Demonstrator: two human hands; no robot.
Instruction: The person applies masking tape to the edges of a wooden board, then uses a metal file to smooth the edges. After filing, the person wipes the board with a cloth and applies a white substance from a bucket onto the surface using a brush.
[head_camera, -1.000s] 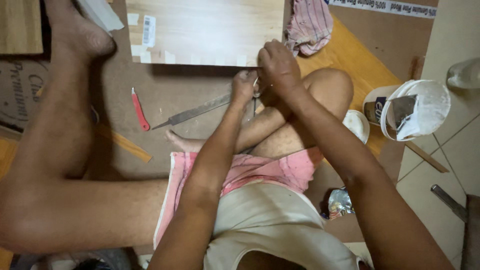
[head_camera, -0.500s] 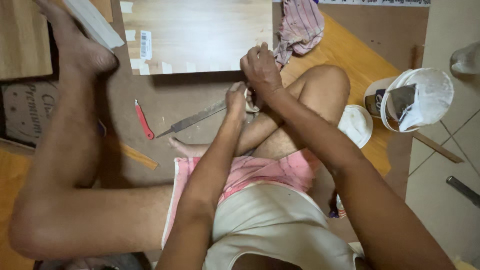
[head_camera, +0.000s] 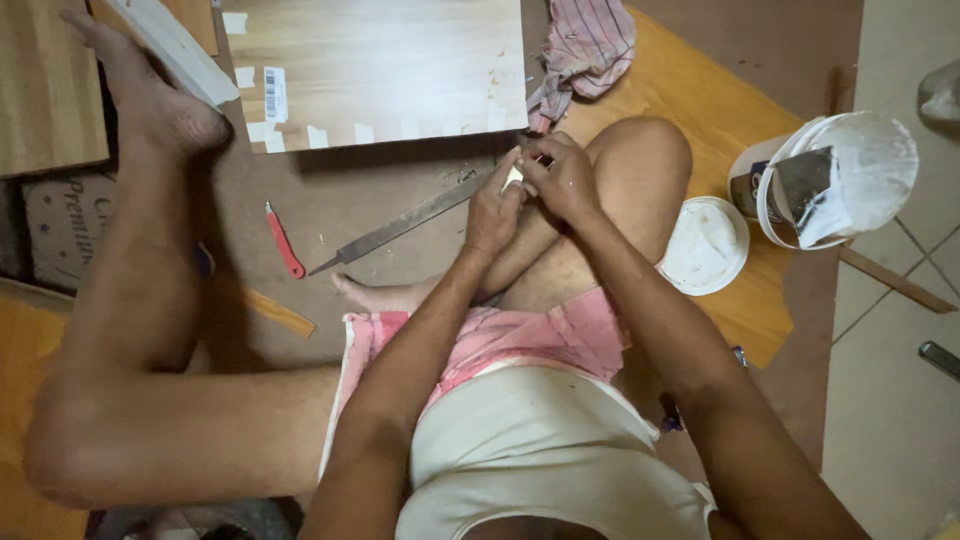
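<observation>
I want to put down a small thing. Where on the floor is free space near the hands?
Free: the brown floor between the red knife, the metal file and the wooden board. Also the yellow board's far end. Crowded: right of the knee, around the white lid and bucket.

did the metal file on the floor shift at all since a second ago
No. The metal file lies in the same spot relative to the red-handled tool and the wooden board edge; only the head camera moved. Its upper end stays by the left hand.
</observation>
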